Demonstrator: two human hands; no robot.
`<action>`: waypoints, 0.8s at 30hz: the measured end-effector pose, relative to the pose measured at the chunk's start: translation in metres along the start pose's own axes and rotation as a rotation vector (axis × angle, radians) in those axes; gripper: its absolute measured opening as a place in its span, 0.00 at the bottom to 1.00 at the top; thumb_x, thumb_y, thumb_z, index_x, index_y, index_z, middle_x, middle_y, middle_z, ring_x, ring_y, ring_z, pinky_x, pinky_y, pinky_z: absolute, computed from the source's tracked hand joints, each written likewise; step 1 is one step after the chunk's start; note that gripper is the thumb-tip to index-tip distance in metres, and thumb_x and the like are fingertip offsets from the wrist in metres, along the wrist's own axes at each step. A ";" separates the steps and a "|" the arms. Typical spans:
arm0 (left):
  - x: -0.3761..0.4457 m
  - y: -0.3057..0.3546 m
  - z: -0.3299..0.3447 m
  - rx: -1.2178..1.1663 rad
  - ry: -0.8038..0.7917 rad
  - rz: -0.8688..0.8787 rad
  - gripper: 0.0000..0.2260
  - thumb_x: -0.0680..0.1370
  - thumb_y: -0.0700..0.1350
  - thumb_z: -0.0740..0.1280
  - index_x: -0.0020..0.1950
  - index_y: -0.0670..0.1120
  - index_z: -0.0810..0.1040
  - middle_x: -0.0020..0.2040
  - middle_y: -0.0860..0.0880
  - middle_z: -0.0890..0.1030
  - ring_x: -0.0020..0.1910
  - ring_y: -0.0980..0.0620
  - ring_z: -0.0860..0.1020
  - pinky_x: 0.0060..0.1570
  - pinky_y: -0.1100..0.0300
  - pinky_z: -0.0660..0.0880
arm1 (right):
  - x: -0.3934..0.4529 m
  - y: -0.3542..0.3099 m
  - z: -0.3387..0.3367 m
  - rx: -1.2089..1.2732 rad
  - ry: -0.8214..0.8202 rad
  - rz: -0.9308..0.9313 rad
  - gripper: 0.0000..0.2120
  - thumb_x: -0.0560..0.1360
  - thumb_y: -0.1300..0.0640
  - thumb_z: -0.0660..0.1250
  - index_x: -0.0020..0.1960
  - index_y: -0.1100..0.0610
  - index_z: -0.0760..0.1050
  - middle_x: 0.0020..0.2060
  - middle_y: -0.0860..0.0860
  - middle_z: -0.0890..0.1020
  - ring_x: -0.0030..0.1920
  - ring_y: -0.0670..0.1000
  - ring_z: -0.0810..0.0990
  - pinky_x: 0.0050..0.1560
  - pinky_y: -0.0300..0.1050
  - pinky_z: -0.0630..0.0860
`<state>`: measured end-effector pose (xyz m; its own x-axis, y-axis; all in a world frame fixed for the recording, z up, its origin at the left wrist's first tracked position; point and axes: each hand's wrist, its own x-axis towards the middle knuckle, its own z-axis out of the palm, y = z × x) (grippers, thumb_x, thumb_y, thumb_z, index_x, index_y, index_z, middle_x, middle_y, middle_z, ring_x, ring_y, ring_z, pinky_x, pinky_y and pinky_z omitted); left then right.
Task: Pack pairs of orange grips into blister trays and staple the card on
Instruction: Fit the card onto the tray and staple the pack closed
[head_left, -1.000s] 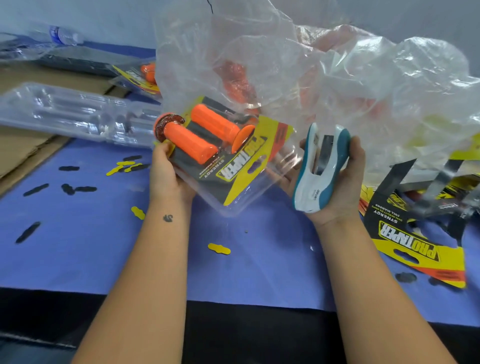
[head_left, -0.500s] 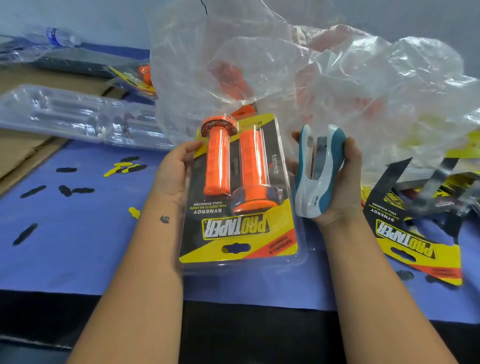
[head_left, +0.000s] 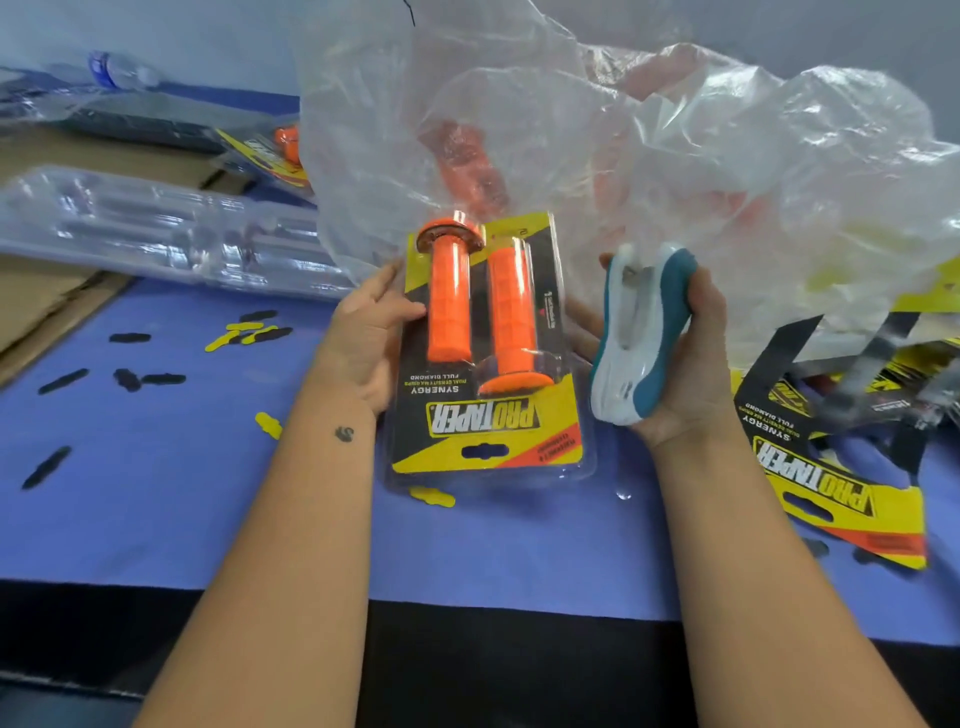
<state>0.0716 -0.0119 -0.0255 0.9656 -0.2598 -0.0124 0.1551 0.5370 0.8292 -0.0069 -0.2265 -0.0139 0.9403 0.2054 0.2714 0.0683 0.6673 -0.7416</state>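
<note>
Blue cloth covers the bench under my arms, with empty blister trays far off my left hand, which grips the filled pack of orange grips, seemingly awaiting stapling, while my right hand clasps the stapler, spare cards beyond it.

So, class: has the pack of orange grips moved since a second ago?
Yes. The pack, held by the left hand, has turned from tilted to upright and come down, away from the plastic bag.
</note>
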 end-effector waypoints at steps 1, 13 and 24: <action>-0.001 0.001 0.003 0.011 0.007 0.001 0.26 0.75 0.25 0.54 0.73 0.38 0.67 0.67 0.43 0.76 0.55 0.50 0.80 0.51 0.57 0.79 | 0.001 0.001 -0.002 -0.073 0.133 0.036 0.28 0.58 0.40 0.79 0.52 0.54 0.85 0.47 0.52 0.86 0.49 0.53 0.84 0.53 0.48 0.79; -0.011 0.016 -0.010 -0.679 -0.168 -0.154 0.28 0.75 0.54 0.58 0.68 0.37 0.70 0.69 0.34 0.71 0.68 0.37 0.71 0.70 0.44 0.63 | 0.017 0.017 0.023 0.005 0.445 -0.170 0.25 0.71 0.43 0.71 0.61 0.57 0.75 0.53 0.55 0.80 0.52 0.55 0.80 0.56 0.54 0.77; -0.007 -0.016 0.019 0.428 -0.013 -0.106 0.43 0.75 0.33 0.70 0.78 0.59 0.48 0.57 0.44 0.82 0.42 0.43 0.85 0.38 0.56 0.81 | 0.024 0.027 0.015 0.032 0.770 -0.158 0.10 0.78 0.46 0.65 0.51 0.52 0.77 0.40 0.46 0.81 0.45 0.48 0.80 0.57 0.54 0.77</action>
<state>0.0587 -0.0337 -0.0278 0.9457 -0.3074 -0.1052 0.1504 0.1270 0.9804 0.0126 -0.1931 -0.0179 0.8875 -0.4397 -0.1374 0.2222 0.6699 -0.7084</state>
